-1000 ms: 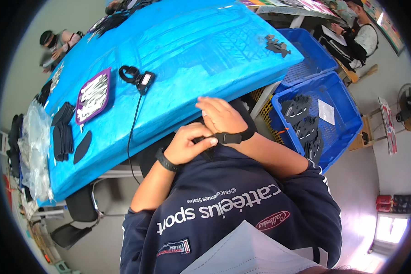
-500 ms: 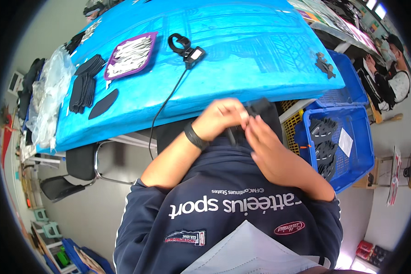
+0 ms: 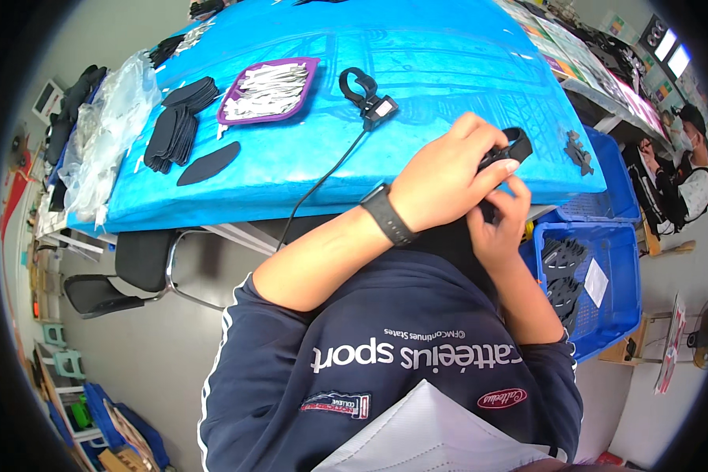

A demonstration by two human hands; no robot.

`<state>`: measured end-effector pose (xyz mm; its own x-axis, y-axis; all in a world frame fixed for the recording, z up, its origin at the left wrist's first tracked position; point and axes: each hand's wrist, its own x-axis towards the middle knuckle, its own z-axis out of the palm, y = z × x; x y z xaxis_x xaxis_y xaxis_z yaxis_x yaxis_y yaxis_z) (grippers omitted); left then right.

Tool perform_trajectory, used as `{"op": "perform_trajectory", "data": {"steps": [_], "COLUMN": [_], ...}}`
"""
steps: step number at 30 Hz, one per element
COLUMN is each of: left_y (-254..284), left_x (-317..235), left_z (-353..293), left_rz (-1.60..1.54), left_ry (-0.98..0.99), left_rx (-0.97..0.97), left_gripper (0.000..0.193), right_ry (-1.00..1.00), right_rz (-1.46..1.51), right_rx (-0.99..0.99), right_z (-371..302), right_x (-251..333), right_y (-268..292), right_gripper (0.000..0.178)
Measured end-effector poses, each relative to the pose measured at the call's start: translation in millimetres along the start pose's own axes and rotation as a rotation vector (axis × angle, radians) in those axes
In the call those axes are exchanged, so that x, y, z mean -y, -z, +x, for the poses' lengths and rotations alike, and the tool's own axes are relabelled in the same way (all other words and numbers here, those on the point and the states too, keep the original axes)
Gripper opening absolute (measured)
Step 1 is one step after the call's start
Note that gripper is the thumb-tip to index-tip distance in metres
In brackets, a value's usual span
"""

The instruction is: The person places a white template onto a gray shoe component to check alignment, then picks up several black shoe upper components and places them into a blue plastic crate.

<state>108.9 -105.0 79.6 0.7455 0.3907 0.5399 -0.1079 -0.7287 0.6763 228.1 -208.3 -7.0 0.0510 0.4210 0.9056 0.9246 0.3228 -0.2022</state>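
Observation:
Over the table's front edge, right of centre, my two hands come together around a black looped strap (image 3: 519, 144). Part of its loop sticks up beyond my fingers, and the rest is covered by them. My left hand (image 3: 452, 169), with a black watch (image 3: 387, 215) on its wrist, grips the strap from above, thumb toward the right hand. My right hand (image 3: 502, 216) is below, its fingers bent against the dark lower part. Farther left on the table lies a black strap device (image 3: 376, 110) with a loop and a cable.
Blue sheeting covers the table (image 3: 425, 71). A purple tray (image 3: 311, 86) holds many white strips. Beside it are stacked black oval pads (image 3: 171, 138) and one loose pad (image 3: 208, 164). Blue crates (image 3: 617, 315) with black parts stand right. Another person (image 3: 688, 177) works far right.
Both hands have risen from over my lap to the table's front edge, farther right. The black looped strap now shows beyond my fingers. The table scene has shifted rightward in view.

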Motion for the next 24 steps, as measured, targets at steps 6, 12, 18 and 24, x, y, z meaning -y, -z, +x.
{"op": "perform_trajectory", "data": {"steps": [6, 12, 18, 24], "left_y": [1, 13, 34, 46], "left_x": [5, 21, 69, 99], "left_z": [13, 15, 2, -13], "left_rz": [0.221, 0.731, 0.959, 1.049], "left_ry": [-0.062, 0.042, 0.093, 0.299], "left_rx": [-0.177, 0.084, -0.031, -0.122], "left_gripper": [0.04, 0.029, 0.043, 0.052], "right_ry": [-0.327, -0.357, -0.462, -0.077], "right_rz": [-0.012, -0.259, -0.412, -0.046], "right_rx": [0.003, 0.249, 0.566, 0.042], "right_z": [30, 33, 34, 127], "right_x": [-68, -145, -149, -36], "right_y": [6, -11, -9, 35], "right_gripper": [0.042, 0.032, 0.04, 0.063]}}
